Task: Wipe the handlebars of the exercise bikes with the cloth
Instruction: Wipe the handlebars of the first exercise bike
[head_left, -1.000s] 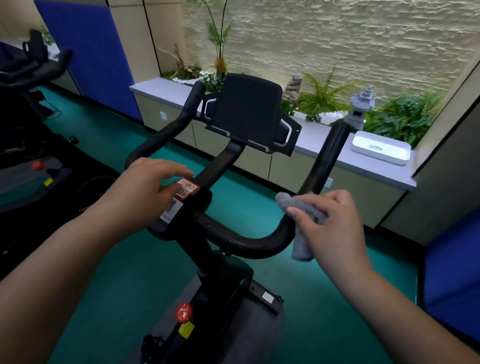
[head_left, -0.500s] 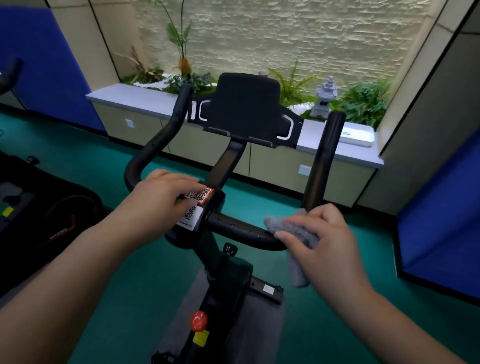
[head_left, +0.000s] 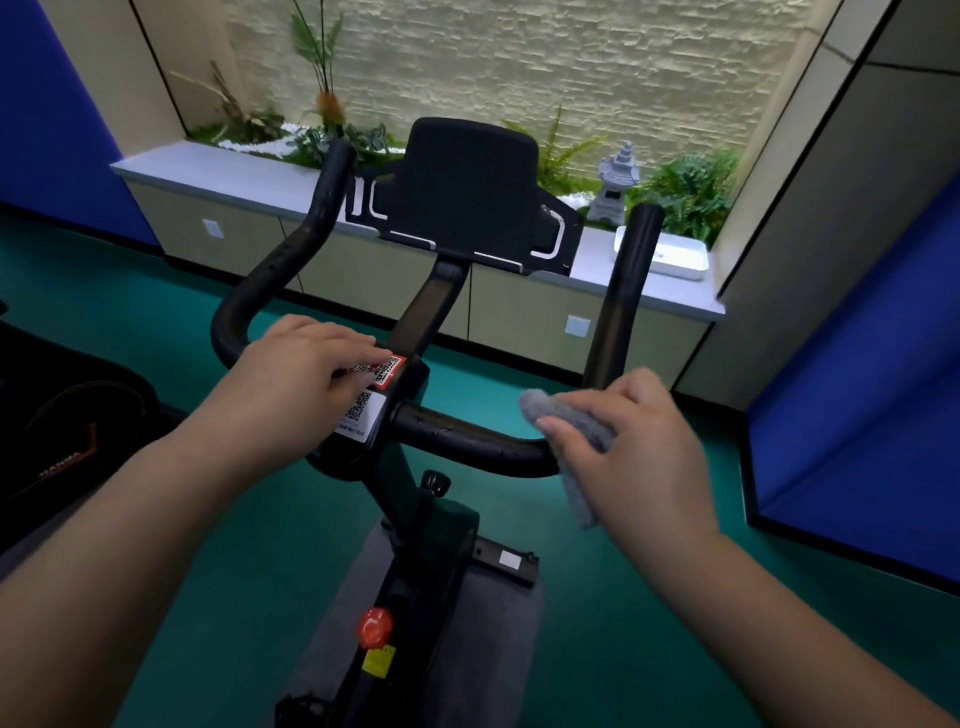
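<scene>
Head view looks down on 1 black handlebar (head_left: 467, 441) of an exercise bike. Right hand (head_left: 639, 441) has its fingers curled around a grey cloth (head_left: 571, 421), pressing it on the bar's right bend. Left hand (head_left: 306, 374) lies flat, fingers extended, over the stickers (head_left: 371, 387) at the middle.

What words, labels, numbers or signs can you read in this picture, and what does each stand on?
"MANMA", uncertain: orange letters on the black machine at left.
Red QR sticker on the handlebar stem: print too small.
White QR label below it: too small.
Yellow sticker on the bike frame: blurred.
</scene>
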